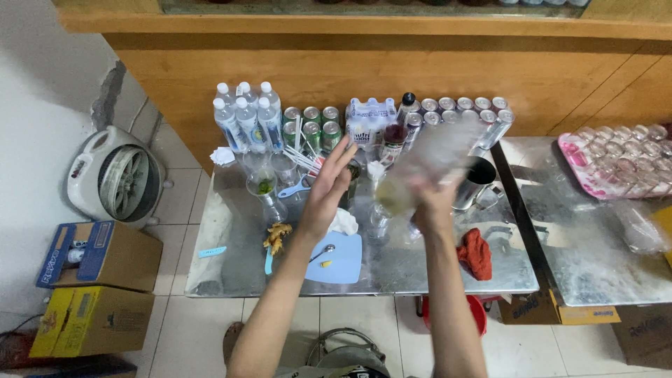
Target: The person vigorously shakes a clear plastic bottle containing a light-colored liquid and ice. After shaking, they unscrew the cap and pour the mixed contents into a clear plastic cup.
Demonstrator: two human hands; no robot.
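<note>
Steel-topped and crowded, the counter in front of us carries water bottles, rows of cans, a blue cutting board with a spoon, and a red rag. Our right hand is closed around a clear shaker, tipped on a slant and motion-blurred above the counter's middle; we judge the mixing underway, nothing poured yet. Our left hand is raised beside it, fingers spread flat, holding nothing.
</note>
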